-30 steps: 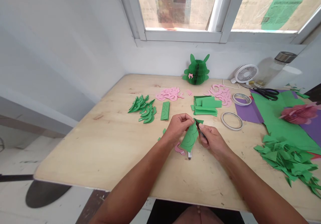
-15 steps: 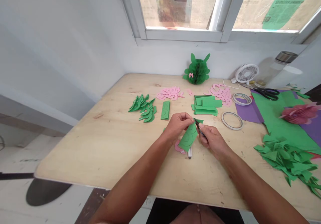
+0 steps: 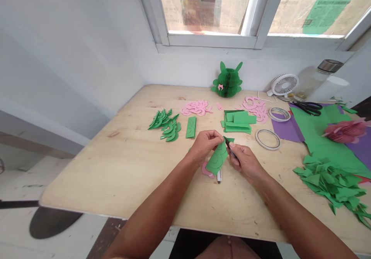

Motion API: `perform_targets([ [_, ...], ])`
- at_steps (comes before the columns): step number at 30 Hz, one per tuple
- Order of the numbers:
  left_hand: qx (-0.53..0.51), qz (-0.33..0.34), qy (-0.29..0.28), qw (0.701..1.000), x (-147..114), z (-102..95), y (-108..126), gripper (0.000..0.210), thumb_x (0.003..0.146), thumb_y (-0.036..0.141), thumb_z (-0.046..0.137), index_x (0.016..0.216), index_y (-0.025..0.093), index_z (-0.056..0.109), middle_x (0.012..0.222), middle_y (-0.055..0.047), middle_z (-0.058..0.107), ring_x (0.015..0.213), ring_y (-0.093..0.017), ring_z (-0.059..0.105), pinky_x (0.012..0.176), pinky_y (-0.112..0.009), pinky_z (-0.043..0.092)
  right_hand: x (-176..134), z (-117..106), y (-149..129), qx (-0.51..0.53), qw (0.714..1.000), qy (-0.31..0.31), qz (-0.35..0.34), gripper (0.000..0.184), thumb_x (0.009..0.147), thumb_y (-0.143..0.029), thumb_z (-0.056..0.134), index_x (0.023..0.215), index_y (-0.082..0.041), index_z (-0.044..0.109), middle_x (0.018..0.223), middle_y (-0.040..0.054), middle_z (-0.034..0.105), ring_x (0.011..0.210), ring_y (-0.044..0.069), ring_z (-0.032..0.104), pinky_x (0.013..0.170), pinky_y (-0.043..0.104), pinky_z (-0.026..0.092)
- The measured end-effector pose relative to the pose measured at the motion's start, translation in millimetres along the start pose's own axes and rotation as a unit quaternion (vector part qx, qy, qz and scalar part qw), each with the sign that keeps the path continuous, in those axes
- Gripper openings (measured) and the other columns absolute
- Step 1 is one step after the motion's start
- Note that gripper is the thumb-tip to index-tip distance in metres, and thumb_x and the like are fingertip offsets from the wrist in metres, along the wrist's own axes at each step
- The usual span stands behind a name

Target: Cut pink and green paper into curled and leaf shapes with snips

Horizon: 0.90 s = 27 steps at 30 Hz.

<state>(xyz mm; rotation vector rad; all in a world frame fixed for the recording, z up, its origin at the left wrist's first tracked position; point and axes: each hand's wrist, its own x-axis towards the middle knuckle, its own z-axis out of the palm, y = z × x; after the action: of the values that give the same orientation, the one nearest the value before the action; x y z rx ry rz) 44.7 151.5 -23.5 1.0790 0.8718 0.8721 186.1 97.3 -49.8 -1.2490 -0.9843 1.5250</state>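
Note:
My left hand [image 3: 206, 145] pinches the upper end of a folded piece of green paper [image 3: 216, 159] with curved outlines drawn on it. In my right hand [image 3: 244, 157] is a pair of scissors [image 3: 232, 152], dark and mostly hidden by the fingers, with the blades at the paper's top edge. A small green corner [image 3: 231, 139] sticks out past the blades. Below the paper lie a pink paper cut-out [image 3: 206, 171] and a white pen [image 3: 219, 176], both partly covered. Another outlined green strip [image 3: 190, 127] rests on the table to the left.
Green cut-outs [image 3: 166, 124], pink cut-outs [image 3: 196, 107] and folded green strips [image 3: 239, 121] lie behind my hands. Tape rolls [image 3: 268, 139], black-handled scissors [image 3: 307, 108] and green scraps [image 3: 333, 183] are to the right. A green paper honeycomb figure [image 3: 227, 83], a fan [image 3: 285, 85] and a bottle [image 3: 323, 75] stand along the wall.
The green paper in my left hand has shifted very slightly, its lower end a touch to the left. Both hands keep the same grip and place.

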Motion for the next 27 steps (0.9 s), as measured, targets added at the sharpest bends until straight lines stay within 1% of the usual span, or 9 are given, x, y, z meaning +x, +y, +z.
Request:
perform_targets([
  [8, 0.025, -0.004, 0.001, 1.0, 0.9, -2.2, 0.3, 0.01, 0.062, 0.022, 0.062, 0.056, 0.015, 0.056, 0.052, 0.004, 0.051, 0.05, -0.007, 0.044, 0.052, -0.021, 0.035, -0.3, 0.1, 0.9, -0.001, 1.0, 0.0, 0.003, 0.042, 0.078, -0.057, 0.056, 0.066, -0.017, 0.052, 0.039, -0.0092, 0.033, 0.034, 0.005, 0.018, 0.035, 0.02, 0.011],
  [18, 0.025, -0.005, -0.02, 0.999, 1.4, -6.2, 0.5, 0.01, 0.064, 0.022, 0.06, 0.058, 0.015, 0.057, 0.054, 0.004, 0.052, 0.051, -0.007, 0.046, 0.054, -0.022, 0.038, -0.8, 2.1, -1.2, -0.008, 1.0, -0.006, 0.005, 0.042, 0.079, -0.057, 0.055, 0.067, -0.016, 0.054, 0.039, -0.0095, 0.032, 0.035, 0.005, 0.017, 0.035, 0.021, 0.011],
  [23, 0.023, 0.003, -0.02, 1.0, 1.8, -6.0, 0.0, 0.01, 0.064, 0.021, 0.061, 0.058, 0.014, 0.057, 0.053, 0.004, 0.05, 0.049, -0.006, 0.043, 0.051, -0.02, 0.036, -1.1, 3.3, 1.2, -0.008, 1.0, 0.021, 0.003, 0.043, 0.078, -0.058, 0.056, 0.068, -0.016, 0.055, 0.038, -0.0098, 0.031, 0.034, 0.005, 0.017, 0.035, 0.02, 0.011],
  [27, 0.014, 0.009, -0.009, 1.0, 2.0, -5.6, -0.3, 0.013, 0.064, 0.023, 0.064, 0.057, 0.014, 0.057, 0.052, 0.004, 0.05, 0.049, -0.006, 0.044, 0.05, -0.02, 0.036, 0.3, 1.7, 2.3, 0.024, 0.999, 0.045, 0.005, 0.044, 0.077, -0.059, 0.057, 0.073, -0.015, 0.056, 0.041, -0.0094, 0.033, 0.035, 0.004, 0.02, 0.035, 0.019, 0.011],
])
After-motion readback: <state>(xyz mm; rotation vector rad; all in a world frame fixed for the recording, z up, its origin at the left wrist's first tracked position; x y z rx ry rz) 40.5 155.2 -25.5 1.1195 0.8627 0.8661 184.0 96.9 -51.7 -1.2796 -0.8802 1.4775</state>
